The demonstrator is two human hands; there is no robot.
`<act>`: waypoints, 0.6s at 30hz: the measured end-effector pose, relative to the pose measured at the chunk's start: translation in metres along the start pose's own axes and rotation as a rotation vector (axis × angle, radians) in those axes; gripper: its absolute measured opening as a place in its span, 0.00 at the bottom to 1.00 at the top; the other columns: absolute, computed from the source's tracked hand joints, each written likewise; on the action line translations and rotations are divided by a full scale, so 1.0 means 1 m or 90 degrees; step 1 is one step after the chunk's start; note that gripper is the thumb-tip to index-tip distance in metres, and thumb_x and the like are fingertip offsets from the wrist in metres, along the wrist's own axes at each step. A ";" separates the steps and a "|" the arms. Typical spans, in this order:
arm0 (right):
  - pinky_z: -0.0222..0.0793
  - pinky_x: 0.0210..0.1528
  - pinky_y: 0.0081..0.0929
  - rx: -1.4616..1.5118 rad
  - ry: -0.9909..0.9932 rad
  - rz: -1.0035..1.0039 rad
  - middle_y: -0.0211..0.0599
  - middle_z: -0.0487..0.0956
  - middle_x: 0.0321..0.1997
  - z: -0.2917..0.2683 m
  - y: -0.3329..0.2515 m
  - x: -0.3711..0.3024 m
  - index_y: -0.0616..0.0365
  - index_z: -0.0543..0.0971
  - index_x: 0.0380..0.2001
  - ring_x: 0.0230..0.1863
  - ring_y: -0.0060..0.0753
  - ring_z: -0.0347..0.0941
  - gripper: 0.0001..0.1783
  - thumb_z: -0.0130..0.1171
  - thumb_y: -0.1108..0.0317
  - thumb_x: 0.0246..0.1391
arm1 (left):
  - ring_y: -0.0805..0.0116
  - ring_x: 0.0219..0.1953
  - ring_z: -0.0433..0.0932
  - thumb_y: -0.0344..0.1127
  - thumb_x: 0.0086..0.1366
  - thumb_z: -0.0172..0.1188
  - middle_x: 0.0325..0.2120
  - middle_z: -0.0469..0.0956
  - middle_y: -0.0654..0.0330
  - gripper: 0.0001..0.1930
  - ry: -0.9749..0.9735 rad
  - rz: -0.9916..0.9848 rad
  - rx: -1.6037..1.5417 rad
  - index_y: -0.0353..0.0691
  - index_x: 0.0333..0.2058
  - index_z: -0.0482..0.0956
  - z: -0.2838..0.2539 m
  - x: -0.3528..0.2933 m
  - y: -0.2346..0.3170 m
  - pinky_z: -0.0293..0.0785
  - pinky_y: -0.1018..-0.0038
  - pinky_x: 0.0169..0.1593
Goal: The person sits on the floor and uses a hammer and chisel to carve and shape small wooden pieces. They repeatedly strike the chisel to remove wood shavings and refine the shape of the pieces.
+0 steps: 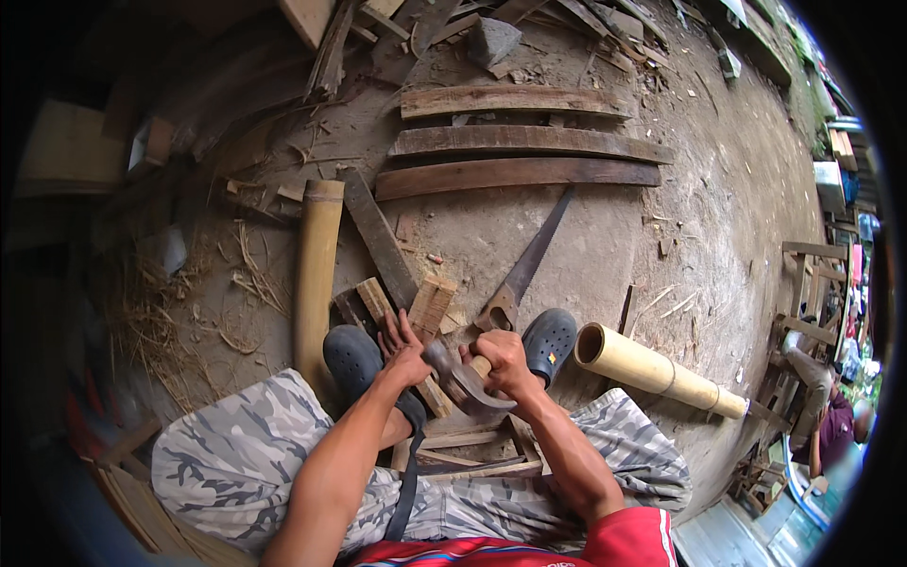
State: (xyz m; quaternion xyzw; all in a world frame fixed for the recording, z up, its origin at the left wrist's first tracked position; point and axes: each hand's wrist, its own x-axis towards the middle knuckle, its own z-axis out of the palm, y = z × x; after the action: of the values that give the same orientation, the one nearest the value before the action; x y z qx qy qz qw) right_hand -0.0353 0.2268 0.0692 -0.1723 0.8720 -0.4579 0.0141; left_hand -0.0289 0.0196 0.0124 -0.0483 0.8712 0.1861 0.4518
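Note:
My right hand (pixel 503 363) is wrapped round the handle of a claw hammer (pixel 463 386), whose metal head is slightly blurred and hangs between my arms. Beside it, my left hand (pixel 404 353) rests with fingers stretched out against short pieces of wood. One short wooden block (pixel 433 304) lies just ahead of those fingers, and a narrow wood strip (pixel 374 297) passes beneath the hand. A long grey plank (pixel 380 236) runs away from this spot. The left thumb is mostly hidden. A handsaw (pixel 531 257) lies ahead of my right hand, its wooden handle toward me.
A bamboo pole (pixel 318 255) lies to the left, and a hollow bamboo tube (pixel 661 372) to the right. Three boards (pixel 520 176) lie side by side farther off. A grey stone (pixel 493 42) sits among scrap wood. Another person (pixel 833 416) is at far right.

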 end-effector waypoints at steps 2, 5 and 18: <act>0.69 0.26 0.44 -0.033 -0.024 0.140 0.47 0.74 0.18 0.013 0.022 -0.008 0.57 0.72 0.22 0.25 0.54 0.75 0.14 0.66 0.63 0.40 | 0.36 0.70 0.21 0.41 0.55 0.65 0.66 0.20 0.31 0.60 0.040 0.021 -0.004 0.31 0.65 0.20 0.012 0.005 -0.005 0.24 0.47 0.69; 0.70 0.28 0.46 -0.137 -0.062 0.360 0.51 0.77 0.21 0.012 0.031 0.006 0.58 0.74 0.25 0.26 0.56 0.76 0.15 0.65 0.60 0.41 | 0.33 0.69 0.22 0.41 0.55 0.64 0.66 0.21 0.29 0.59 0.092 0.040 -0.025 0.30 0.65 0.21 0.020 0.006 -0.009 0.25 0.45 0.68; 0.68 0.25 0.42 0.082 -0.087 0.153 0.46 0.74 0.17 -0.017 0.032 0.017 0.57 0.74 0.22 0.23 0.52 0.75 0.11 0.64 0.63 0.43 | 0.31 0.69 0.24 0.39 0.57 0.62 0.65 0.23 0.30 0.56 0.117 0.100 -0.038 0.26 0.64 0.23 0.018 0.002 -0.014 0.27 0.41 0.67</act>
State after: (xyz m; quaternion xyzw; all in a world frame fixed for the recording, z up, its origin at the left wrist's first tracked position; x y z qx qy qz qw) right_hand -0.0639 0.2521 0.0556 -0.0962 0.8524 -0.4948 0.1392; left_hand -0.0127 0.0138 -0.0021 -0.0100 0.9042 0.2416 0.3521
